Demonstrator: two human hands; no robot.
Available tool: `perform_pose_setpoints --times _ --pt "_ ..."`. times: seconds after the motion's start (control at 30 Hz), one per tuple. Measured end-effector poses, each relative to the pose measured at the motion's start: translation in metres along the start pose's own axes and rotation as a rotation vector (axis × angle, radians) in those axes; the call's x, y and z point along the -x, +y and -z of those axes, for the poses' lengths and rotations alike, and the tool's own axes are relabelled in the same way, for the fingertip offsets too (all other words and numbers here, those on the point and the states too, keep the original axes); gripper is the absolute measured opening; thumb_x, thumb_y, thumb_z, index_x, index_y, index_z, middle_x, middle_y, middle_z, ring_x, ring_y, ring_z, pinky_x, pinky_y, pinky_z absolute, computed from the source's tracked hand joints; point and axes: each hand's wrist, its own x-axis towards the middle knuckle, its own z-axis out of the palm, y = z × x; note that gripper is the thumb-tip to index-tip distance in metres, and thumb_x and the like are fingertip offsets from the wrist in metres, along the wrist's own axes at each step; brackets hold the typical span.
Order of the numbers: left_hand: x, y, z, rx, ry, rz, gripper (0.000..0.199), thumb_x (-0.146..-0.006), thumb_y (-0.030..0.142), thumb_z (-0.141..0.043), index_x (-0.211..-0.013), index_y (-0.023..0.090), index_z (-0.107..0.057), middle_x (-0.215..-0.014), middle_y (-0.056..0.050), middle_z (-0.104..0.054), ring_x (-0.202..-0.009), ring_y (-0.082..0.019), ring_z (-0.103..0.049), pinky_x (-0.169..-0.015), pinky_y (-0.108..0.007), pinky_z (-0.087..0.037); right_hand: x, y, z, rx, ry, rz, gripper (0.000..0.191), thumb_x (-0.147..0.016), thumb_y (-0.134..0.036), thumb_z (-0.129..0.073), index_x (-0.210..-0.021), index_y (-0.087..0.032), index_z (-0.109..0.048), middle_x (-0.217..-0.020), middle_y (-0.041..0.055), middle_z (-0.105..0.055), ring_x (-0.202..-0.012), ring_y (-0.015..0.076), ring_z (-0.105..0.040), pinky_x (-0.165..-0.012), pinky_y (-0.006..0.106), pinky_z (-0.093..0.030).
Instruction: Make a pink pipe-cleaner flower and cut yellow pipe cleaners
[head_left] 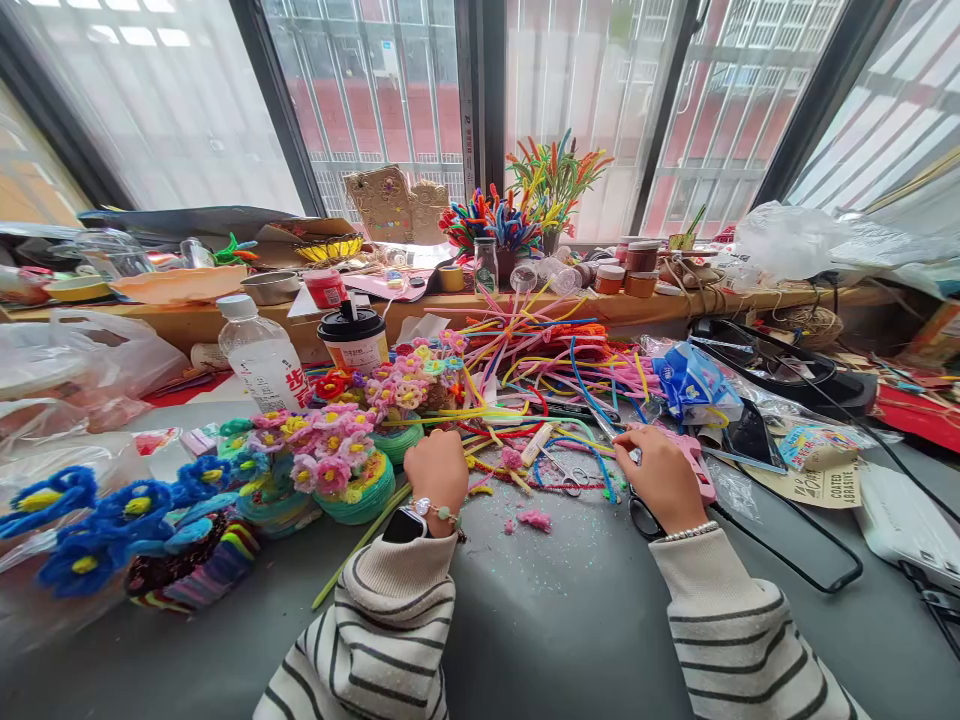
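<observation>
My left hand (437,470) is closed like a fist beside a green-based bunch of fuzzy pipe-cleaner flowers (334,450). Its fingertips face away, so I cannot make out what they hold. My right hand (664,475) is closed around scissors; a black handle loop (643,518) shows below the palm and a silver blade (602,424) sticks out past the fingers. A pink glue gun (699,468) lies just beyond that hand. Between my hands are small silver scissors (571,480), loose pipe cleaners (536,440) and pink fluff scraps (534,520).
Blue pipe-cleaner flowers (135,510), a water bottle (259,355) and a lidded cup (352,338) stand at left. A blue packet (694,380), black cable (825,585) and white device (911,520) lie at right. Jars (641,265) line the wooden ledge (420,312) behind.
</observation>
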Motion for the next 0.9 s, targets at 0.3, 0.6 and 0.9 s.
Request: perform_pose_setpoints --times 0.3,0.6,0.9 --pt "-0.004 -0.002 -0.003 0.180 0.017 -0.184 0.019 -0.072 0.030 -0.043 -0.076 0.023 -0.060 -0.079 -0.002 -0.064 -0.072 -0.016 -0.057 -0.053 -0.023 -0.036 0.002 -0.015 0.000 -0.093 -0.212 0.070 0.017 -0.072 -0.029 -0.048 -0.068 -0.020 -0.061 -0.071 0.0033 -0.058 -0.070 0.0180 -0.055 -0.061 0.028 -0.039" --pt "0.000 -0.002 -0.002 0.125 -0.203 -0.253 0.010 -0.061 0.032 -0.056 -0.064 0.023 -0.061 -0.074 -0.001 -0.065 -0.069 -0.018 -0.058 -0.054 -0.024 -0.036 0.011 -0.031 -0.008 -0.024 -0.403 0.118 0.009 -0.067 -0.026 -0.050 -0.066 -0.018 -0.055 -0.071 0.0026 -0.057 -0.069 0.0162 -0.053 -0.056 0.024 -0.036" --pt "-0.003 -0.002 0.000 0.271 -0.158 -0.246 0.018 -0.067 0.031 -0.048 -0.065 0.021 -0.063 -0.069 -0.003 -0.064 -0.065 -0.018 -0.056 -0.053 -0.025 -0.036 0.013 -0.036 -0.013 0.026 -0.422 0.012 0.008 -0.063 -0.024 -0.051 -0.061 -0.016 -0.051 -0.069 0.0044 -0.056 -0.063 0.0159 -0.051 -0.052 0.024 -0.030"
